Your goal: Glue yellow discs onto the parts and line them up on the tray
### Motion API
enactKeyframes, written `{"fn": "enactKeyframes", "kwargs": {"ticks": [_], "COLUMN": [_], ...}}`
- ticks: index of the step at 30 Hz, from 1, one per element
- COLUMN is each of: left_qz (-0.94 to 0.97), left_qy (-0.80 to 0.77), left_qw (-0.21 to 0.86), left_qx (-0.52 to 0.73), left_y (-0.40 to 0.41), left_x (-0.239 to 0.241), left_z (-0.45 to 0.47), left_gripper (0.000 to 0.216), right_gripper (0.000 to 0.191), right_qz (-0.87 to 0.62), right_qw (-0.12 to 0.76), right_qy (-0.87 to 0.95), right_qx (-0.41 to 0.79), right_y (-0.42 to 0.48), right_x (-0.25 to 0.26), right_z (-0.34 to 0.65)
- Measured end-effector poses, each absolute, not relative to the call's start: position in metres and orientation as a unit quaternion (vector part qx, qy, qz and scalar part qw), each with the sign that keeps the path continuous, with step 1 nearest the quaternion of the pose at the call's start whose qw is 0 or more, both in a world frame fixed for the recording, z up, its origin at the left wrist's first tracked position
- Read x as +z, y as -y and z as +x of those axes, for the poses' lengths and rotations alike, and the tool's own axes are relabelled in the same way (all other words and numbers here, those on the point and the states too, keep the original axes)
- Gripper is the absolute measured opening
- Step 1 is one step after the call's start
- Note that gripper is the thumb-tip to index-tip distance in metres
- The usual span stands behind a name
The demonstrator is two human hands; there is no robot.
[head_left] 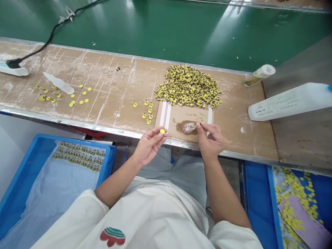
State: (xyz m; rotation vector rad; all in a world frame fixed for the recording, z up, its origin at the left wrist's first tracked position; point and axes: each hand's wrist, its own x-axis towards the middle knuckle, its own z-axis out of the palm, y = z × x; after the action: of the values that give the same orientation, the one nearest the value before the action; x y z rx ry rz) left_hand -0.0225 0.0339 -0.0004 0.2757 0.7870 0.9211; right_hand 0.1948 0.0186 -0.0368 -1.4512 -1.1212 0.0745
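Between thumb and fingers, my left hand point(151, 145) pinches a small round yellow disc point(162, 131) over the table's front edge. My right hand point(211, 138) has its fingertips closed on a tiny dark and yellow piece point(198, 124), mostly hidden, at a whitish blob of glue-like stuff point(190, 127) in a wet brown patch. Behind it lies a big heap of small yellow and black pieces point(189, 86). Left of the hands stand several discs with dark figures on them point(150, 110).
Bare yellow discs point(84, 93) and a translucent white strip point(59, 83) lie on the left. A white bottle point(287, 102) and a small tube point(259, 75) lie on the right. Below are a blue tray point(33, 145) with rows of assembled pieces and a bin of loose discs point(293, 221).
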Motion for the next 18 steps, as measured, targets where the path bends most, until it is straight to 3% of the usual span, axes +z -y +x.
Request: {"fn": "enactKeyframes", "kwargs": {"ticks": [18], "left_qz": [0.119], "left_qy": [-0.351], "left_qw": [0.821], "left_qx": [0.435], "left_y": [-0.0340], "left_x": [0.0005], "left_z": [-0.0240], "left_gripper": [0.023], "right_gripper": [0.012], "right_qz": [-0.663], "right_qw": [0.541], "right_qy": [0.517], "right_qx": [-0.007], "right_y": [-0.0177], "right_x": [-0.0356], "right_z": [0.2038]}}
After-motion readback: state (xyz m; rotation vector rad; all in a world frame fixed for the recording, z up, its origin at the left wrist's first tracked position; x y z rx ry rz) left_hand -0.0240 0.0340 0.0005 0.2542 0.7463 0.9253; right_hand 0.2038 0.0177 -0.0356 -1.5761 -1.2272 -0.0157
